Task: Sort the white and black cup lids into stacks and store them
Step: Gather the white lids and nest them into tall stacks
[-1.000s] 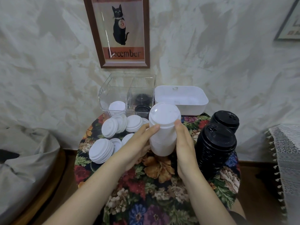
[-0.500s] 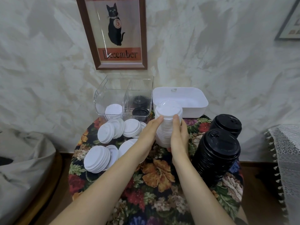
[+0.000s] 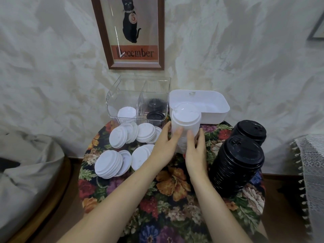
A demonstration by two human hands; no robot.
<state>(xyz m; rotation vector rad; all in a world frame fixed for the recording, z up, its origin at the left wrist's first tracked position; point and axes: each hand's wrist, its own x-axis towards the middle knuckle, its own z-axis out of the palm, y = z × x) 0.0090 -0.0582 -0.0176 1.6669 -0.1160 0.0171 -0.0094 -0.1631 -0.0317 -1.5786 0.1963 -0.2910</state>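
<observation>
A tall stack of white lids (image 3: 185,122) stands upright in the middle of the round table, just in front of the white bin (image 3: 215,109). My left hand (image 3: 166,146) holds its left side and my right hand (image 3: 196,151) holds its right side, thumbs on the front. Loose white lids (image 3: 108,163) lie in small heaps on the table's left. Two tall stacks of black lids (image 3: 238,163) stand at the right. A clear divided box (image 3: 122,95) at the back holds a white lid (image 3: 127,112) on the left and black lids (image 3: 155,116) on the right.
The flowered tablecloth (image 3: 166,199) covers a small round table against a plastered wall. A framed cat picture (image 3: 133,32) hangs above the boxes. A grey cushion (image 3: 26,163) lies at the left, and a lace-covered surface (image 3: 310,163) is at the right.
Both hands carried the white stack away from me, toward the white bin at the back, and it now stands more upright.
</observation>
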